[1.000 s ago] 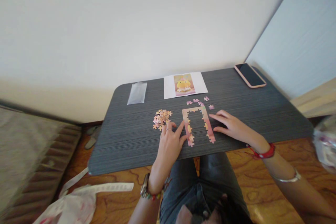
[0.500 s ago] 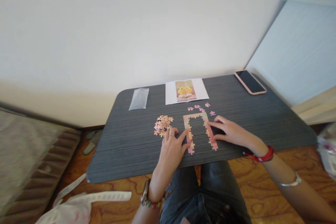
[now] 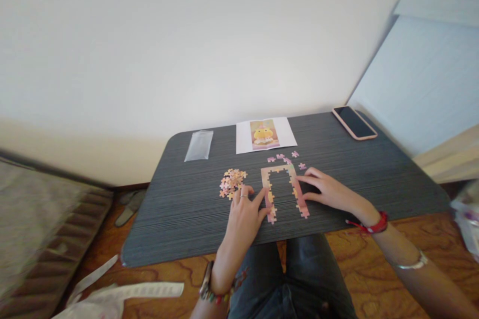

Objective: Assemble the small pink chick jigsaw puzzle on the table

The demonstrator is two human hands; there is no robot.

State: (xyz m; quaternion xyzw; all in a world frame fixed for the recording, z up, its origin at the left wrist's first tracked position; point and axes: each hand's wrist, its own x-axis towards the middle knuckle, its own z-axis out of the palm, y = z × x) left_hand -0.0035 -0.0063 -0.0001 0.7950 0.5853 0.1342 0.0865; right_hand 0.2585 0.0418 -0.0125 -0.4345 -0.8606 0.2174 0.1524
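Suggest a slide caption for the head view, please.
Both hands, left hand and right hand, flank a half-built puzzle frame on a dark table.

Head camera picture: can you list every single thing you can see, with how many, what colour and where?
puzzle frame: one, pink and yellow, open at the near side, middle of the table
loose piece pile: one heap, orange-pink, left of the frame
stray pieces: a few, pink-purple, just beyond the frame
reference picture: one white sheet with a yellow figure, far edge
clear bag: one, see-through, far left
phone: one, dark screen, pink case, far right corner
table: one, dark grey, striped
cloth: white, on the floor, lower left
left hand: fingers on the frame's left side
right hand: fingers at the frame's right side, red wristband
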